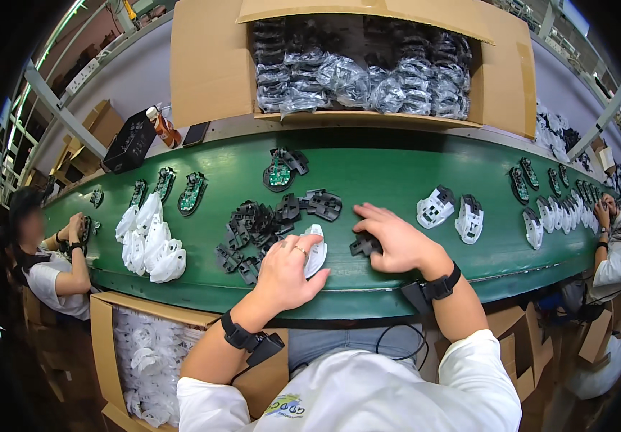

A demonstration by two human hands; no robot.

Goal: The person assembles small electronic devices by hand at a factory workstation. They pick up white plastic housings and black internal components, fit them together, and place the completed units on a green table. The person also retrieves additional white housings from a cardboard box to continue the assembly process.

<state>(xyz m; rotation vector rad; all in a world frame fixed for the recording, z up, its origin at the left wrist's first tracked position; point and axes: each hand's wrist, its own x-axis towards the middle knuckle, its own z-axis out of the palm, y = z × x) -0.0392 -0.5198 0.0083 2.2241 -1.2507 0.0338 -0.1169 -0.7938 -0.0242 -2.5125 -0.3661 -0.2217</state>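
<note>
My left hand (285, 272) is closed on a white mouse shell (317, 253), which stands tilted near the belt's front edge with its left part hidden by my fingers. My right hand (400, 245) curls over a small black plastic part (361, 245), gripping it between thumb and fingers while the index finger stretches forward. Just beyond my left hand lies a heap of black plastic parts (253, 227), with larger black pieces (323, 204) at its right side. Two white mouse shells with dark parts, one (436, 207) beside another (470, 219), rest right of my right hand.
On the green belt (390, 162) lie a white shell pile (153, 245) and mouse bases with circuit boards (279, 171). A carton (213, 65) of bagged parts stands behind; another carton (102, 345) is at lower left. Co-workers sit left (73, 270) and right (616, 252).
</note>
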